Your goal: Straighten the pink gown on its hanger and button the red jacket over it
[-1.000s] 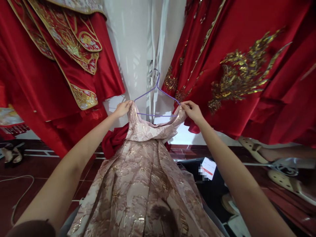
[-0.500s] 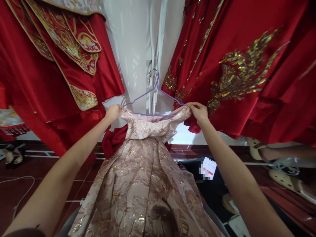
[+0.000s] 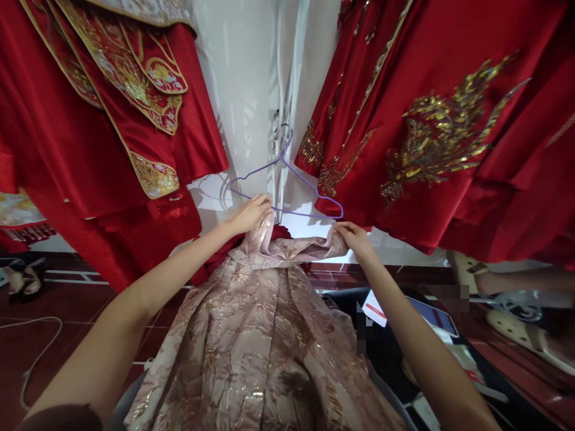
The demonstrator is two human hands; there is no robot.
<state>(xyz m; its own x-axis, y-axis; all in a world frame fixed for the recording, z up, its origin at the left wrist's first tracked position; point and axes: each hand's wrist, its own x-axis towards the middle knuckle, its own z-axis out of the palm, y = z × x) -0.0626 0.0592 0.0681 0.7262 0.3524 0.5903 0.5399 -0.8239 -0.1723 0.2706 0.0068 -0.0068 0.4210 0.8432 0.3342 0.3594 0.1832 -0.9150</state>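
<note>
A pink and gold brocade dress (image 3: 260, 335) stretches from below the camera up toward a purple wire hanger (image 3: 309, 185) that hangs in front of the white wall. My left hand (image 3: 252, 214) grips the dress's top edge at its left, touching the hanger's bottom bar. My right hand (image 3: 354, 237) pinches the top edge at its right, just below the hanger's right end. The dress's neckline sags between both hands, below the hanger, off its shoulders.
Red garments with gold embroidery hang at left (image 3: 103, 120) and right (image 3: 440, 120). A dark red tiled floor (image 3: 67, 299) lies below, with a cord (image 3: 31, 359) at left. Another person's foot in a sandal (image 3: 476, 269) shows at right, beside a dark case holding papers (image 3: 404, 323).
The dress's shoulders have come off the hanger. Both hands moved down and inward with the top edge, and the hanger now hangs bare above them.
</note>
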